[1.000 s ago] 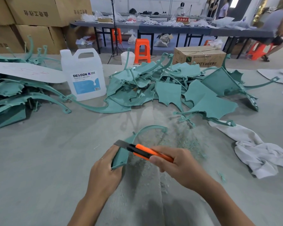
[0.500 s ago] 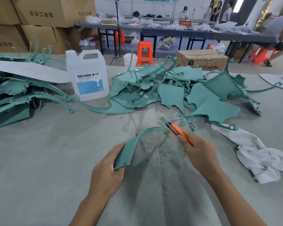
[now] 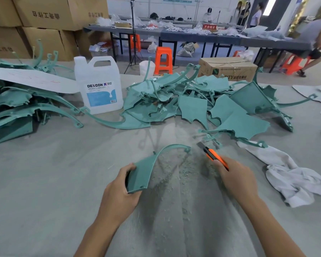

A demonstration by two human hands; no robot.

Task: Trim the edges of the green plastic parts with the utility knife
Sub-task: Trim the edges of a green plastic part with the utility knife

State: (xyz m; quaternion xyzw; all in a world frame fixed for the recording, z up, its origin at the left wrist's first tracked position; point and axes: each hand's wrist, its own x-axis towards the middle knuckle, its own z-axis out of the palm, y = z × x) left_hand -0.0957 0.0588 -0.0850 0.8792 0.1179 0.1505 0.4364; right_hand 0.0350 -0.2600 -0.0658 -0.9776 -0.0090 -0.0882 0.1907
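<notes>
**Mia:** What is the left hand holding?

**Ben:** It grips the wide flat end of a green part. The fingers curl round its edge. The part's thin arm bends up and away from the hand.

**Mia:** And the right hand?

**Ben:** Its fingers wrap tight round the orange utility knife. The blade is out. It points away from the person, just to the right of the part's thin tip, and does not touch it.

**Mia:** What is between the hands?

**Ben:** Little green shavings on the grey table.

**Mia:** And farther out?

**Ben:** A crumpled white cloth lies to the right of the knife hand. Past both hands is a big pile of green parts. Far to the left is another pile with a white sheet on top.

**Mia:** Any boxes or bottles?

**Ben:** A white jug stands past the left hand, between the two piles. Its cap is on and its label says DEXCON. I cannot tell what is inside. Behind the big pile sits a small brown box, shut. Big brown boxes are stacked far off to the left, shut too.
</notes>
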